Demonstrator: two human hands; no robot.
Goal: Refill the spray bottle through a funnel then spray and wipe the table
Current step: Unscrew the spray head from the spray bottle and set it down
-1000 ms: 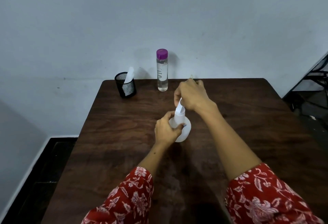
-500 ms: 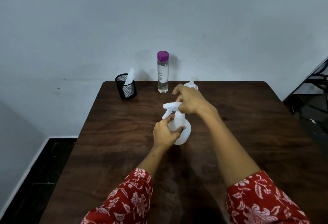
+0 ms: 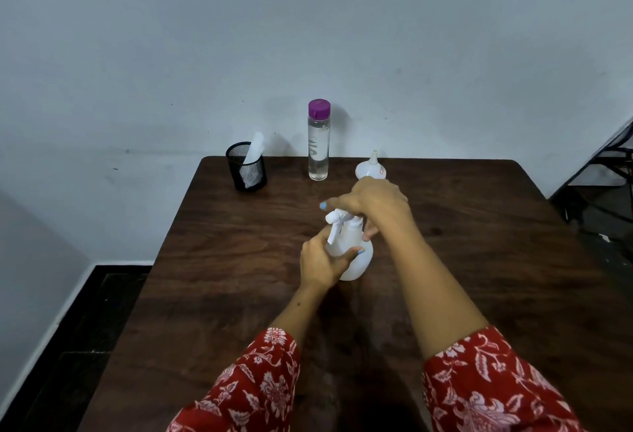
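Note:
A white spray bottle [image 3: 356, 260] stands upright in the middle of the dark wooden table [image 3: 479, 260]. My left hand [image 3: 323, 260] grips its round body from the left. My right hand [image 3: 373, 202] is curled over its white spray head [image 3: 337, 221] from above, fingers around the collar, nozzle and trigger pointing left. A white funnel [image 3: 370, 168] sits mouth down at the back of the table, just behind my right hand. A clear bottle with a purple cap [image 3: 318, 140], holding clear liquid, stands at the back edge.
A black mesh cup [image 3: 246, 171] with a white cloth or tissue [image 3: 255, 151] standing in it is at the back left corner. The wall runs right behind the table. Dark floor lies to the left, and dark metal furniture [image 3: 613, 157] to the right.
The spray head has turned under my right hand: its nozzle and trigger now point left and the funnel behind has come into view. My left hand keeps its hold on the bottle body.

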